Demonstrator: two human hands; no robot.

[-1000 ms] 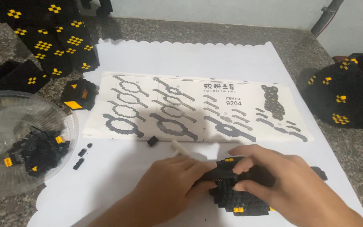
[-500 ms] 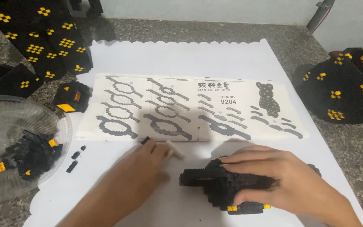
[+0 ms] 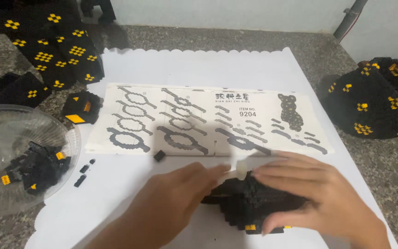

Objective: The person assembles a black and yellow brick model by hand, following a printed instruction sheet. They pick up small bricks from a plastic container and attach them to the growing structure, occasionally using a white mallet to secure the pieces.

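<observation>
Clear plastic bowl, far left: holds loose black and yellow bricks. Small black-and-yellow brick piece beside it. Instruction sheet: flat on the white paper mat; loose black brick at its lower edge. Left hand: fingers pinching a pale tool against the black brick model. Right hand: curled over the model, gripping it on the mat. Black brick assemblies, far right.

Two hands, one instruction sheet, one clear plastic bowl, one white paper mat, three loose black bricks, and one black brick model under the hands.
</observation>
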